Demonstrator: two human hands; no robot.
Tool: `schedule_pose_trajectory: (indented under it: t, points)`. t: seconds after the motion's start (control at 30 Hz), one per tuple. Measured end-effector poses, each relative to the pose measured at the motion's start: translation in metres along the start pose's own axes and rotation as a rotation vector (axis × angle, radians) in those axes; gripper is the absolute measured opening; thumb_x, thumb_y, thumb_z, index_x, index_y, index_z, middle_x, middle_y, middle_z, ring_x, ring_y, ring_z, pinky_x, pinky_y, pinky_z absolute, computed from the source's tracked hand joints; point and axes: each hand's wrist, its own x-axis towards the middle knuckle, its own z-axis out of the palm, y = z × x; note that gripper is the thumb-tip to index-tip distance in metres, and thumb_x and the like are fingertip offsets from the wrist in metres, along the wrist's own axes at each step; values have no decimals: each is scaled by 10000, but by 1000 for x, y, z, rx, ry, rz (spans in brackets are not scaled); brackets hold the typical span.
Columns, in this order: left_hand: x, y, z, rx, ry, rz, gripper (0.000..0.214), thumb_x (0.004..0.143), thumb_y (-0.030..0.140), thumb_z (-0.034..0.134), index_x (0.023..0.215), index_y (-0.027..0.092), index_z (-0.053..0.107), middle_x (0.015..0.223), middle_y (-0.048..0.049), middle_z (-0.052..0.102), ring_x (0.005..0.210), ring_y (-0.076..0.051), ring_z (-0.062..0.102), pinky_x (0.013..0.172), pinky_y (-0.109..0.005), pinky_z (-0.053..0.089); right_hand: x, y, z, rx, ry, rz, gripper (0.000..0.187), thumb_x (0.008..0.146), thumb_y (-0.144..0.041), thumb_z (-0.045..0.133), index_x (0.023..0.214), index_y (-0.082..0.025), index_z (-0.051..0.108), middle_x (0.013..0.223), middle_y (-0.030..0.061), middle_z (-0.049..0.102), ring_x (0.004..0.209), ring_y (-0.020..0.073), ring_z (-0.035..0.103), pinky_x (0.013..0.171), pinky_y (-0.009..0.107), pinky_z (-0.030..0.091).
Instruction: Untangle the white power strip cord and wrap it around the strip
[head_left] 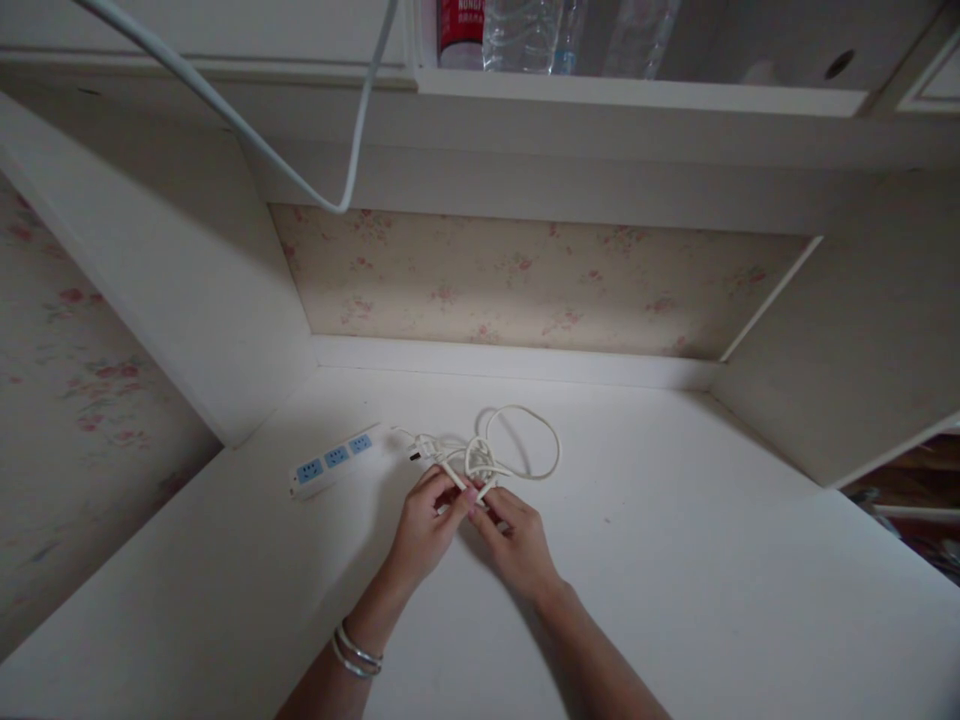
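Both hands meet over a white cable (559, 447) that lies tangled on the tabletop, with one wide loop out to the right. My left hand (429, 520) is closed, pinching a stretch of the cable between thumb and fingers. Beside it, my right hand (514, 535) pinches another stretch, and the thumbs almost touch. A white plug (425, 449) with dark parts lies just beyond my left hand. To the left rests a white power strip (335, 462) with blue socket panels. The knotted middle of the cable is partly covered by my fingers.
The white tabletop (675, 560) runs back to a flowered wall panel (517, 275). Side panels stand left and right. Overhead, a shelf (637, 90) holds clear plastic bottles (521, 35) and a red package (461, 30). A bent pale tube (247, 130) hangs at upper left.
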Motion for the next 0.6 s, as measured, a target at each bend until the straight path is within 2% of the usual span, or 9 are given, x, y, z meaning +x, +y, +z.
schedule_pose_trajectory:
  t: [0.13,0.23,0.3,0.4,0.47,0.6]
  points:
    - [-1,-2,1,-18,-19,5,150,795,270,669,923,196,692,936,-66,616,874,-189,614,776,-289,526,2,3,-1,6,24,-24,255,946,-302,457,1039,-252,689,881,43,670,845,171,619,769,275,482]
    - [-2,-5,3,-34,-18,-1,202,766,277,703,952,201,685,982,-67,607,904,-190,623,790,-296,548,3,3,-3,10,30,-29,276,952,-291,435,1062,-253,685,915,49,681,869,171,624,786,269,477]
    - [-2,-5,4,10,4,25,165,787,275,682,934,201,689,955,-60,617,873,-176,627,757,-277,557,3,4,-3,8,46,-29,273,951,-290,436,1039,-247,691,916,49,686,860,170,626,781,264,471]
    - [-2,-6,2,134,69,126,86,816,253,652,858,195,700,884,-46,638,813,-155,624,703,-244,548,3,5,-3,-20,82,-3,254,943,-298,461,952,-228,705,830,39,680,768,165,615,715,256,454]
    - [-1,-7,0,224,140,167,85,833,246,633,841,193,698,873,-42,647,801,-146,618,674,-226,536,4,6,-4,-37,105,31,241,936,-310,479,957,-222,702,785,30,667,720,159,598,683,255,436]
    - [0,-7,-4,342,328,149,112,863,263,595,867,186,677,889,-44,641,804,-138,603,619,-202,511,4,5,-8,-28,145,114,231,923,-337,502,927,-219,701,686,6,608,624,142,540,607,251,391]
